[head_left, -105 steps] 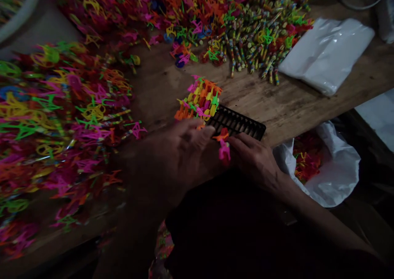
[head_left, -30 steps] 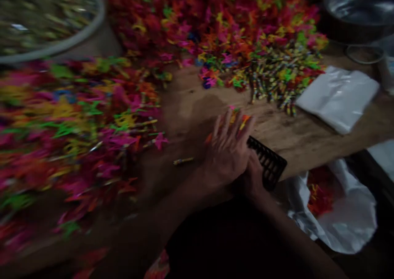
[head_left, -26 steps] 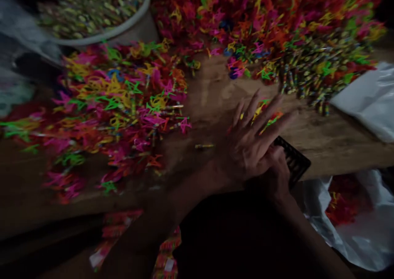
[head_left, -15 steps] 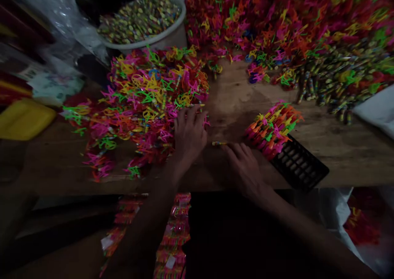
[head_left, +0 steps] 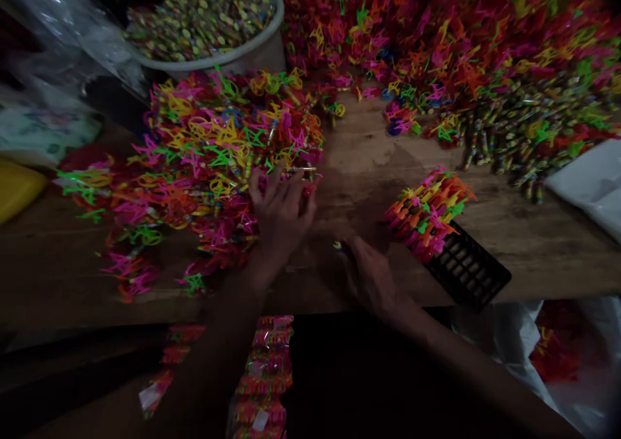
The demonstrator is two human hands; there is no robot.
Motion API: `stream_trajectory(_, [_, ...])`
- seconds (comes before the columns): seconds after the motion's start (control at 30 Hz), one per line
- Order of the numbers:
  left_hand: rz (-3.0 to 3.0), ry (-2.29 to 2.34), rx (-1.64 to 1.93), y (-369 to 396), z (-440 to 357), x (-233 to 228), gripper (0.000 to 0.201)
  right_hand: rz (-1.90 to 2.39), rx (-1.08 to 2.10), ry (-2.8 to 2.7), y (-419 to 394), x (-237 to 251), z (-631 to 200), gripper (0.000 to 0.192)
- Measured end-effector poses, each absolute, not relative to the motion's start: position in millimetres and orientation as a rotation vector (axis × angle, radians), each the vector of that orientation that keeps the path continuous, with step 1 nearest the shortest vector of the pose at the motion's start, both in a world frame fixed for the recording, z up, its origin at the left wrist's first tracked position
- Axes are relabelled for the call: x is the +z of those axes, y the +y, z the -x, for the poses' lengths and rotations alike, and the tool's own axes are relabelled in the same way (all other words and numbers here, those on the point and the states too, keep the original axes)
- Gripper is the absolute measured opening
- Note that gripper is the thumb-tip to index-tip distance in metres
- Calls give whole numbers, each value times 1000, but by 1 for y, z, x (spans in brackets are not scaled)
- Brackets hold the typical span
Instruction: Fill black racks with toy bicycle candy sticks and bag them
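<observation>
Small stick piece point(head_left: 338, 246) lies on the bench point(head_left: 509, 232), at the right hand's point(head_left: 367, 277) fingertips, between the two hands. Looks pinched or abt to be; too dim to tell if the fingers close on it, so right grip = can't tell.

Left hand point(head_left: 281, 209) is flat on the near edge of the left pile of neon plastic toys point(head_left: 208, 161), fingers spread over the pieces, palm down. Grip wide, nothing clearly held. Prob placed there bc that pile is the closest loose stock.

Just right of the right hand: black slotted tray point(head_left: 468, 272), lying angled w/ one corner near the bench edge. Its far half carries a packed cluster of toys point(head_left: 429, 209) standing in the slots; near half shows bare slots. The tilt puts the bare slots on the right-hand side, within easy reach.

Further out: big heap of toys point(head_left: 436, 38) across the back, w/ a band of striped sticks point(head_left: 524, 135) at its right fringe. White bowl point(head_left: 252, 44) of small candies back left. White plastic sheet point(head_left: 592, 183) far right. White bag point(head_left: 514, 342) hangs below the bench edge on the right, red/orange pieces inside. Strips of packaged goods point(head_left: 266, 374) near the lap. Yellow object point(head_left: 14, 187) far left, can't ID.
</observation>
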State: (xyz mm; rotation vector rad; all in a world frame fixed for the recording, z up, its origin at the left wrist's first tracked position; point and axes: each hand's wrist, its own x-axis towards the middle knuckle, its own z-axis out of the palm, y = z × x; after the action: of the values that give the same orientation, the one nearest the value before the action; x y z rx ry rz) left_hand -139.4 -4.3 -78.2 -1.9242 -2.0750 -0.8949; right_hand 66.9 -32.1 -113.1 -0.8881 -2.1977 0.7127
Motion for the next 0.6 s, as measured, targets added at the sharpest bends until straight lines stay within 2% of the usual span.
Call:
stream_trajectory(0.1, [1677,-2264,-1423,-14,122,-63,22,862,773,-2021,-35,-101,-68,17])
stream_trajectory(0.27, [1179,-2637,-2749,-31,93,-55,32,841,818,-1937,-37,-81,-80,11])
stream_trajectory(0.33, [917,-2703,-3036,-39,79,-54,38,852,856,-1951,-42,-77,-90,9])
stream_trajectory(0.43, [806,-2681,-3160,-52,52,-51,37,918,842,-1932,-51,-72,-108,12])
stream_trajectory(0.6, [1137,-2557,-2997,-70,0,-54,23,1010,821,-1787,-56,-64,-133,15])
